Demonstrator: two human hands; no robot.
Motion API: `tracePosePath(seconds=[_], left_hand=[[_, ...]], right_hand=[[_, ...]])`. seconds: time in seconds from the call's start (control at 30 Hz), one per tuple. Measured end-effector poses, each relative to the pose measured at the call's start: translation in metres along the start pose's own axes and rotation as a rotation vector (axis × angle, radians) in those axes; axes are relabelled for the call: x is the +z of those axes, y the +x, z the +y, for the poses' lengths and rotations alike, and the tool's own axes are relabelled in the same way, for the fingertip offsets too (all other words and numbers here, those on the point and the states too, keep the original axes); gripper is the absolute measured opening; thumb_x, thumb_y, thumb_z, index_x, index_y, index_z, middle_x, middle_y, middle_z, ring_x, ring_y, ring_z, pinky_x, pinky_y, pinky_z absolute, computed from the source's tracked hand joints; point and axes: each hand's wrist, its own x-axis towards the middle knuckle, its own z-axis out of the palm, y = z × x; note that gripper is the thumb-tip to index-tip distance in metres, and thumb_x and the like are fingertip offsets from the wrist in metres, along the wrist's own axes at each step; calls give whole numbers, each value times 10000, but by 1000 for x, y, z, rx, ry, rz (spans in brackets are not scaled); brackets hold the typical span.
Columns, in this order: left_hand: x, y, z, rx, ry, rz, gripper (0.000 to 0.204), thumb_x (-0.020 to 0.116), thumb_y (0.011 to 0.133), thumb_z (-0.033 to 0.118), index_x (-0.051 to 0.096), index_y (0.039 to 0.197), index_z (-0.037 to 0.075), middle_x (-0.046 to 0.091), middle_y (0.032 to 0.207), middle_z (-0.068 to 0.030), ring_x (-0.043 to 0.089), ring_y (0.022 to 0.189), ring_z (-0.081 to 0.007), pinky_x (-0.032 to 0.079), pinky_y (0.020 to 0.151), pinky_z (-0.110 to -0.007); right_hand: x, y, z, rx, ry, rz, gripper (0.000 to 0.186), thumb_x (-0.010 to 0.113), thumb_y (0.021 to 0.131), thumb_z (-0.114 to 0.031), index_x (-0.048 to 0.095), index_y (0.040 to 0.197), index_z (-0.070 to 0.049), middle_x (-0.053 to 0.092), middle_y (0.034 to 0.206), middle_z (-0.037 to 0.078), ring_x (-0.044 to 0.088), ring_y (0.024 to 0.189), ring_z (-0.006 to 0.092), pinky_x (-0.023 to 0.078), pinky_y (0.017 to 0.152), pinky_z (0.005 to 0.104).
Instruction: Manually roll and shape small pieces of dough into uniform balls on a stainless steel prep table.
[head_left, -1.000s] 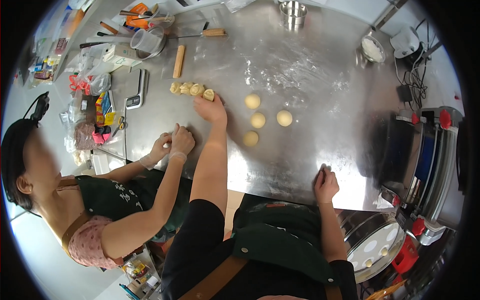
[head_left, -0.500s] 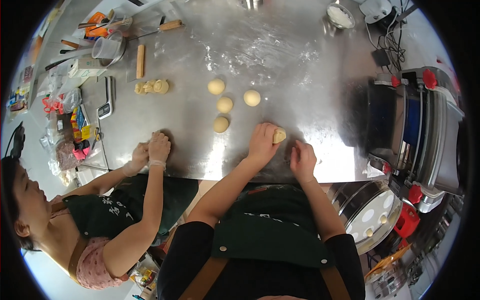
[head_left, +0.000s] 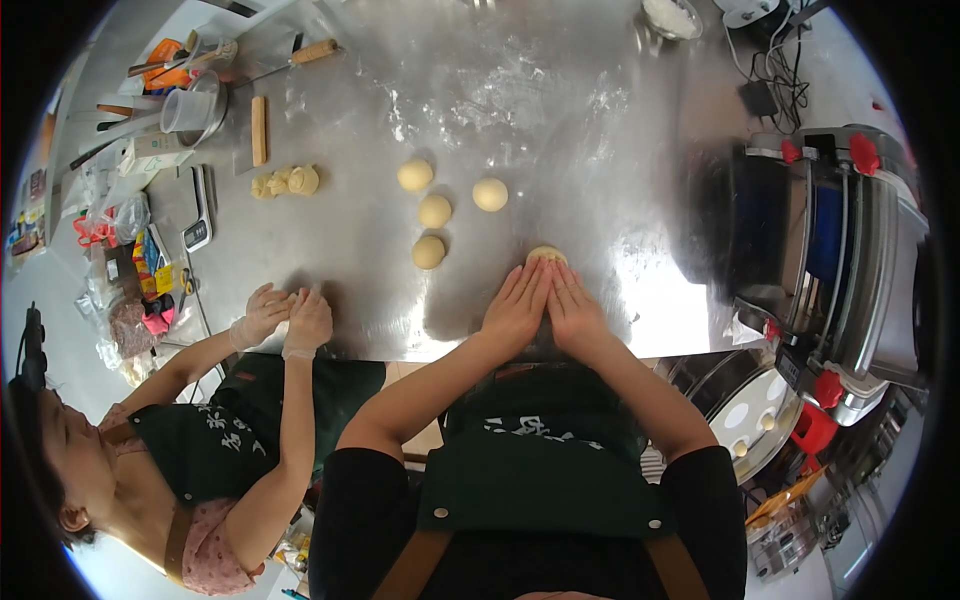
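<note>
A pale yellow piece of dough [head_left: 546,254] sits on the steel table in front of me, partly hidden under my fingertips. My left hand [head_left: 516,306] lies over its near side with fingers stretched out. Beside it, my right hand [head_left: 575,308] also has its fingers straight, the fingertips meeting the left ones on the dough. Neither hand is wrapped round it. To the left of my hands rest several smooth dough balls, the closest a dough ball [head_left: 428,252], and slightly apart from that row a dough ball [head_left: 489,194].
At left, a co-worker's gloved hands [head_left: 285,318] hold something hidden. Beyond them lie rough dough pieces [head_left: 285,181], a wooden-handled scraper [head_left: 259,130] and a scale [head_left: 199,208]. A machine [head_left: 835,260] stands right; a bowl of white powder [head_left: 672,17] is far right.
My left hand has let go its grip round the dough and now lies flat on it. My right hand has come in from the right to join it. The view has shifted slightly.
</note>
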Motion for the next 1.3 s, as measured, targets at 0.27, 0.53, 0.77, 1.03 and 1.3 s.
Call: tracePosePath(seconds=[0.27, 0.53, 0.77, 1.03, 1.3], left_hand=[[4, 10, -2, -18, 102, -61, 632, 453, 801, 107, 270, 1359, -126, 343, 1415, -259, 317, 1345, -349, 233, 1107, -451], [2, 5, -2, -85, -30, -62, 627, 443, 814, 86, 244, 1366, -136, 293, 1442, -259, 264, 1367, -355, 202, 1120, -450], [8, 14, 1, -148, -50, -74, 637, 469, 797, 60, 252, 1364, -134, 294, 1445, -255, 277, 1365, -344, 213, 1114, -470], [7, 4, 10, -101, -74, 10, 667, 514, 754, 30, 272, 1351, -140, 341, 1413, -265, 319, 1340, -361, 260, 1093, -474], [1, 16, 9, -162, -122, -15, 656, 496, 784, 72, 265, 1368, -119, 334, 1431, -237, 314, 1350, -327, 221, 1119, -431]], right_hand=[[-4, 4, 3, 65, 13, -130, 521, 511, 741, -107, 494, 1183, 168, 475, 1285, 301, 427, 1258, 395, 318, 1068, 465], [-3, 11, 2, 82, 115, -92, 588, 546, 748, -84, 409, 1266, 160, 416, 1333, 310, 379, 1287, 411, 294, 1083, 466], [-5, 14, 10, 69, 92, -169, 621, 555, 755, -115, 383, 1285, 162, 379, 1364, 308, 351, 1305, 413, 286, 1087, 469], [-1, -2, -5, 138, 42, -136, 640, 584, 703, -90, 417, 1275, 143, 397, 1364, 284, 371, 1301, 385, 291, 1087, 459], [-8, 6, 10, 167, 175, -154, 643, 584, 706, -122, 425, 1277, 129, 388, 1377, 275, 358, 1310, 383, 271, 1094, 460]])
